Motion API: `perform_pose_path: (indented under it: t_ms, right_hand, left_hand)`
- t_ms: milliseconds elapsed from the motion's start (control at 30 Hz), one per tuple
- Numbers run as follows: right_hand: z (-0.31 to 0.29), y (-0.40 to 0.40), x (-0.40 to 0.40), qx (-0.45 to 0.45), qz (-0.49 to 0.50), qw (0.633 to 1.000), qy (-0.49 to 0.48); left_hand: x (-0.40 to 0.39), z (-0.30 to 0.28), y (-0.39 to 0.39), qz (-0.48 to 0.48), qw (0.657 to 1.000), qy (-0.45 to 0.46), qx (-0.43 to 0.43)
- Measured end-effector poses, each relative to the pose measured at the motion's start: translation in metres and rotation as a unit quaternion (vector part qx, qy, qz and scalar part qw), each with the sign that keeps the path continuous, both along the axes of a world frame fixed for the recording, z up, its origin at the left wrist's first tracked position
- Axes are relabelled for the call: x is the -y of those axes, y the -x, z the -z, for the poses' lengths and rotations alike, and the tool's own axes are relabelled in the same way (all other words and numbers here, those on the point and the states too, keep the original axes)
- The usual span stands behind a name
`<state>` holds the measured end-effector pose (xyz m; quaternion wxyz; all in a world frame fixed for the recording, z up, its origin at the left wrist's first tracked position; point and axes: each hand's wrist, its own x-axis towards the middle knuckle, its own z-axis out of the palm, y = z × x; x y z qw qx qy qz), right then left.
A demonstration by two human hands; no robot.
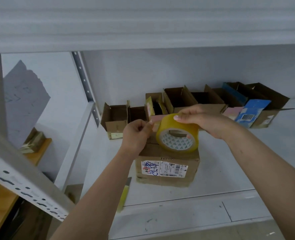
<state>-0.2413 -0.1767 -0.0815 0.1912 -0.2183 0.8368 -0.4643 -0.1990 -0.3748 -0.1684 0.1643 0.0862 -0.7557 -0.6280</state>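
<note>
Tape roll [177, 144] is tilting over the closed box [150, 153] on the shelf [238, 161], my right hand [203, 120] clamping its upper rim while my left hand [136, 134], just to its left, is pinching the loose end [152, 122], strip running sideways between them

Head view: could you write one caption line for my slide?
Right hand holds a yellow tape roll over a cardboard box; left hand pinches the tape end.

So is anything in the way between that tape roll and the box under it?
Nothing visible does. The right hand holds the tape roll directly over the box, and the left hand pinches its loose end.
</note>
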Motion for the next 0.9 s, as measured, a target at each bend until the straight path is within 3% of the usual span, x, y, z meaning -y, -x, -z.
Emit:
perform_pose_path:
  t_ms: [133,267,500,667,833,900]
  right_hand:
    - [-0.007,0.006,-0.003,-0.025,-0.001,0.999,-0.04]
    - [-0.005,0.01,-0.015,-0.01,0.024,1.0,-0.015]
    - [0.003,0.002,-0.004,-0.085,0.009,0.996,-0.036]
    - [0.008,-0.003,-0.005,-0.095,0.025,0.995,-0.012]
    - [0.013,-0.007,-0.002,-0.097,0.05,0.994,-0.018]
    - [0.015,-0.008,-0.002,-0.098,0.052,0.994,-0.018]
  left_hand:
    - [0.011,-0.003,0.004,-0.026,0.999,-0.041,-0.01]
    - [0.048,0.005,-0.004,-0.051,0.995,-0.081,-0.003]
    - [0.064,0.047,-0.016,-0.08,0.994,-0.011,0.076]
    - [0.057,0.061,-0.017,-0.085,0.992,0.039,0.083]
    - [0.033,0.076,-0.023,-0.03,0.989,0.007,0.147]
    - [0.025,0.08,-0.023,-0.028,0.985,0.033,0.166]
